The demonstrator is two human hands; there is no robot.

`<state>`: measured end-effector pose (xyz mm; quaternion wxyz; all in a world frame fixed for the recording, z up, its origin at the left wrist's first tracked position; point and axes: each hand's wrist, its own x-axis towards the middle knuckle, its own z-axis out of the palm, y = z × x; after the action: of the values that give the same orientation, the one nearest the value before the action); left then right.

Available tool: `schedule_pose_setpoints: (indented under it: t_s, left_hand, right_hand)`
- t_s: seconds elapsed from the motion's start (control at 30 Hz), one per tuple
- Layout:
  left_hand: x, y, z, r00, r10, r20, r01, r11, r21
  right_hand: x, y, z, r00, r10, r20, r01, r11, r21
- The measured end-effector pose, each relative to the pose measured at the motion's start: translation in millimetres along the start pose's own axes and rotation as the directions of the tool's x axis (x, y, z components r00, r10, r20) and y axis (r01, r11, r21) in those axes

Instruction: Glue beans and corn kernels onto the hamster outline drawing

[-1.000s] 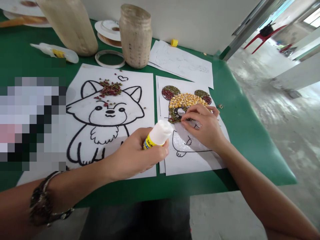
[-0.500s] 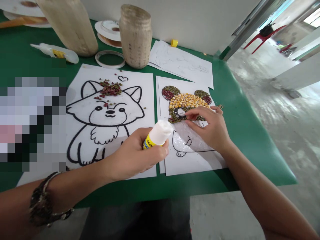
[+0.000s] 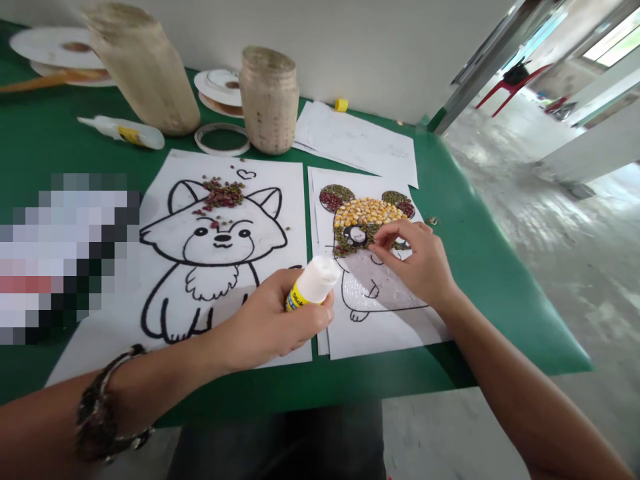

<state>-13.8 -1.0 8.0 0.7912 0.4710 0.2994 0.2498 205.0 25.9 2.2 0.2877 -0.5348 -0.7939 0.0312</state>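
My left hand [image 3: 265, 320] is wrapped round a white glue bottle [image 3: 313, 283] with a yellow label, held over the gap between two sheets. My right hand [image 3: 415, 260] rests on the bear drawing [image 3: 373, 267], fingertips pinched at the bear's face just under the glued yellow corn kernels [image 3: 367, 212]; what they pinch is too small to make out. The bear's ears are filled with green and red beans. To the left lies a cat drawing [image 3: 220, 253] with a small heap of red and green beans [image 3: 223, 195] on its head.
The green table [image 3: 480, 267] ends at the right over a concrete floor. At the back stand two pale jars [image 3: 270, 100], a tape ring [image 3: 221, 139], tape spools [image 3: 220, 87], a lying glue bottle [image 3: 125, 131], spare sheets [image 3: 355, 140] and a yellow cap [image 3: 341, 105].
My right hand has slid down and right off the corn area to the bear's face. The view has tilted a little, shifting everything lower in frame. My left hand keeps the glue bottle.
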Motion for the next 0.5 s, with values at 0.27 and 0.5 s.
schedule_pose_setpoints:
  t_s: [0.27, 0.5]
  left_hand:
    - [-1, 2, 2, 1.0, 0.018, 0.013, -0.018, 1.0, -0.002]
    - [-3, 3, 3, 0.997, 0.045, 0.057, -0.049, 0.996, 0.074]
  right_hand:
    - [4, -13, -11, 0.973, 0.205, 0.105, -0.226, 0.938, 0.263]
    - [33, -46, -9, 0.988, -0.03, 0.151, -0.005, 0.975, 0.222]
